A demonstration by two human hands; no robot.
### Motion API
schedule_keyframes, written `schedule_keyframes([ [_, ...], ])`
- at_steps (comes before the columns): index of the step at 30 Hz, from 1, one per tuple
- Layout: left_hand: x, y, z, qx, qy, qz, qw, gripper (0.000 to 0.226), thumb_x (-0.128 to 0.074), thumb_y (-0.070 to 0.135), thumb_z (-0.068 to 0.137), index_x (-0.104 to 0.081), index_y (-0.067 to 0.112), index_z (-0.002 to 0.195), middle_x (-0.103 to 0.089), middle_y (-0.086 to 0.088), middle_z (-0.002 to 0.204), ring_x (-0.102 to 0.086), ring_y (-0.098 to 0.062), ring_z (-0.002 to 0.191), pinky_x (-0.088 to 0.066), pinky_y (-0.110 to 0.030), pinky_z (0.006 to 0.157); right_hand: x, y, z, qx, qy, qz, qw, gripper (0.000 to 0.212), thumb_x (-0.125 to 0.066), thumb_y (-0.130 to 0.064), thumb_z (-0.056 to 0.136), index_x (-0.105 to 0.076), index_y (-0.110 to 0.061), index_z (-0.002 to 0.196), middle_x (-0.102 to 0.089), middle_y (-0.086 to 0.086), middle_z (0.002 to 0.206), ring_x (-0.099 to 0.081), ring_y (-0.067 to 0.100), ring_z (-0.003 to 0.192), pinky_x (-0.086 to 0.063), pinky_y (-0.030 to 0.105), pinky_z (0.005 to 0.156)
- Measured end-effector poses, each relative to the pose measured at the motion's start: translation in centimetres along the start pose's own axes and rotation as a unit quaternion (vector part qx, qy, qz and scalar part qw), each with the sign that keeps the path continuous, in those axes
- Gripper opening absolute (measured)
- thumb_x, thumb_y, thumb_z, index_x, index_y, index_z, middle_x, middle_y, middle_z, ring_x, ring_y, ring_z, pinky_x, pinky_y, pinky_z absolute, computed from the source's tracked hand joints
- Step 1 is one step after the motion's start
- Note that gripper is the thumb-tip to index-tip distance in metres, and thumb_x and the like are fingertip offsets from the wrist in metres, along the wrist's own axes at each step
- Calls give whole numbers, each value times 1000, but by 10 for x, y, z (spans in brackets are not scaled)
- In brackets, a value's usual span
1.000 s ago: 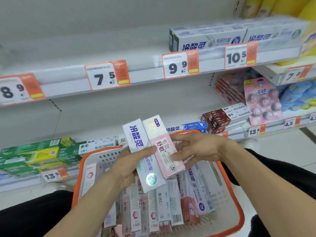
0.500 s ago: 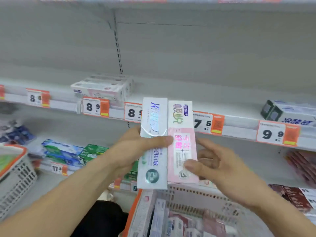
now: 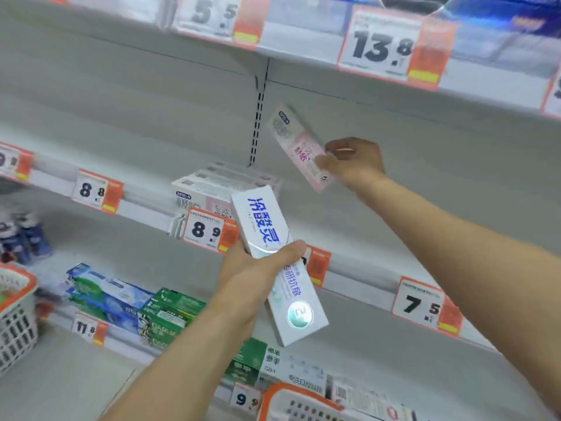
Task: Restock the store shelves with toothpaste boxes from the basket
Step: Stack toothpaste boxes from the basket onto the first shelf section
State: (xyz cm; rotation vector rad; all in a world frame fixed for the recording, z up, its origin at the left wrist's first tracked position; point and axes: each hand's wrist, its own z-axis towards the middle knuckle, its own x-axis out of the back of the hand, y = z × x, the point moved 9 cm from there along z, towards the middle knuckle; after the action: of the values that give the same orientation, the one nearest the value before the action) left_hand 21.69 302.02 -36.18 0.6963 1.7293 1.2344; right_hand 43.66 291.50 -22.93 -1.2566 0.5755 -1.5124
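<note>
My left hand (image 3: 253,275) grips a white toothpaste box with blue lettering (image 3: 267,232), tilted, in front of the middle shelf's edge. My right hand (image 3: 353,164) pinches a pink and white toothpaste box (image 3: 296,144) by its lower end and holds it up over the middle shelf (image 3: 364,226). A stack of matching pink and white boxes (image 3: 218,183) lies on that shelf just left of the raised box. The orange-rimmed basket (image 3: 300,396) shows only its rim at the bottom edge.
Price tags run along the shelf edges, among them 8.9 (image 3: 209,230) and 7.5 (image 3: 425,306). Green and blue toothpaste boxes (image 3: 170,314) fill the lower shelf. A second white basket (image 3: 15,311) stands at the far left. The top shelf carries a 13.8 tag (image 3: 385,47).
Both boxes were held together in my left hand over the basket. My right hand has taken the pink box and raised it toward the middle shelf; the view has tilted up.
</note>
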Motion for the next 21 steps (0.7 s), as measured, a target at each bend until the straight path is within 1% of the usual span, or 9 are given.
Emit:
schedule_keyframes([
  [3, 4, -7, 1, 5, -6, 23, 1000, 41, -87, 19, 73, -67, 18, 109, -78, 6, 91, -75, -9, 76, -52, -14, 53, -39, -9, 45, 22, -28, -55, 998, 23, -86, -18, 71, -74, -26, 88, -73, -7, 89, -68, 8, 82, -52, 18, 72],
  [4, 5, -11, 3, 10, -10, 33, 999, 41, -87, 19, 73, -66, 18, 108, -78, 6, 90, -74, -8, 74, -52, -13, 52, -52, -12, 58, 24, -47, -80, 995, 24, -87, -18, 71, -75, -25, 91, -72, -8, 88, -67, 7, 84, -53, 19, 77],
  [6, 6, -16, 6, 18, -18, 47, 999, 41, -87, 20, 73, -66, 18, 107, -78, 6, 89, -74, -8, 75, -53, -16, 56, -78, -17, 75, 19, -83, -137, 987, 27, -87, -22, 72, -78, -23, 97, -71, -7, 92, -67, 8, 92, -52, 21, 92],
  [8, 8, -17, 10, 15, -17, 56, 998, 43, -88, 23, 72, -65, 19, 108, -78, 7, 90, -75, -8, 77, -54, -18, 59, -99, -17, 83, 13, -112, -167, 980, 30, -88, -25, 72, -78, -22, 100, -71, -7, 97, -67, 9, 98, -49, 21, 99],
  [11, 9, -16, 14, 6, -15, 59, 998, 45, -89, 24, 70, -64, 19, 107, -77, 8, 89, -74, -7, 76, -54, -16, 58, -121, -2, 85, 2, -150, -171, 974, 33, -90, -24, 71, -78, -19, 102, -74, -3, 106, -67, 9, 101, -48, 21, 100],
  [13, 8, -19, 13, 6, -20, 64, 998, 45, -90, 25, 70, -63, 21, 107, -76, 9, 89, -74, -6, 76, -55, -16, 59, -131, 9, 80, 0, -183, -161, 970, 34, -88, -21, 74, -77, -15, 106, -75, 0, 109, -66, 7, 99, -48, 19, 95],
  [15, 10, -20, 12, 4, -23, 67, 997, 46, -90, 25, 70, -63, 23, 106, -76, 10, 90, -73, -3, 75, -53, -13, 56, -136, 19, 76, 5, -205, -155, 967, 35, -85, -18, 78, -76, -11, 111, -74, 3, 112, -65, 7, 97, -47, 17, 90],
  [19, 16, -20, 13, -3, -16, 62, 998, 46, -90, 23, 70, -63, 22, 108, -76, 9, 91, -72, -3, 75, -51, -11, 55, -142, 35, 69, -9, -249, -145, 957, 30, -73, -10, 90, -71, -7, 120, -71, 6, 121, -62, 8, 102, -46, 21, 102],
  [21, 17, -19, 14, -4, -10, 60, 998, 47, -90, 23, 70, -63, 22, 108, -76, 9, 90, -73, -4, 75, -53, -14, 57, -141, 38, 67, -16, -254, -125, 959, 32, -69, -8, 92, -68, -6, 124, -68, 6, 125, -60, 10, 105, -45, 20, 100],
])
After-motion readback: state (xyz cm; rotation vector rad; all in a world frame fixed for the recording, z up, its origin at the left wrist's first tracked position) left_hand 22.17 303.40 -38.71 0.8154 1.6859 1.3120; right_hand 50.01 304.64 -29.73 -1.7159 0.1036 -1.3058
